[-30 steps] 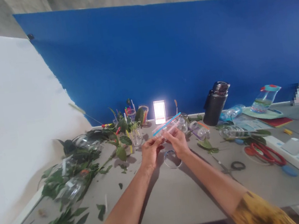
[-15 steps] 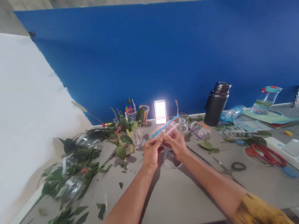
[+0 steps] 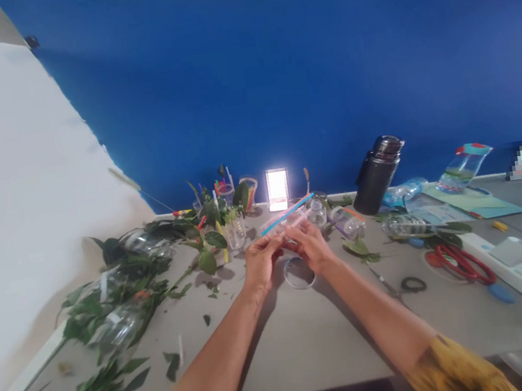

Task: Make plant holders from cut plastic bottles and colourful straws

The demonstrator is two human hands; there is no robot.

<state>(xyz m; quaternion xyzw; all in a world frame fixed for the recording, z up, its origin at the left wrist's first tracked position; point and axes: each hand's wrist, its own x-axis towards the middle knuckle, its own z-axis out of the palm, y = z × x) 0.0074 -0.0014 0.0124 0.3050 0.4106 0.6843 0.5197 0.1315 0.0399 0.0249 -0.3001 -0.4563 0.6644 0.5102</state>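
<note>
My left hand [image 3: 261, 261] and my right hand [image 3: 311, 245] are closed together around a clear plastic bottle with straws along its sides. A blue straw [image 3: 287, 214] slants up to the right, and a paler pinkish straw [image 3: 299, 219] lies nearer my right fingers. Fingers partly cover the bottle, so its lower side is hidden. Just below both hands, a clear ring [image 3: 300, 273], perhaps a tape roll, rests on the table. Right of my right hand lies another clear plastic piece [image 3: 348, 223] with orange and purple straws.
Leafy cuttings and clear bottles [image 3: 119, 325] spread over the left side. Cups with straws and leaves [image 3: 234, 228] stand near the blue wall. To the right are a black thermos [image 3: 377, 176], scissors [image 3: 387, 284], a black ring [image 3: 413, 284], red-handled tool [image 3: 467, 263] and white power strip [image 3: 520, 279].
My view has tipped slightly down, so the scene sits a little higher in the picture. Both hands keep their hold on the bottle, with only slight finger movement.
</note>
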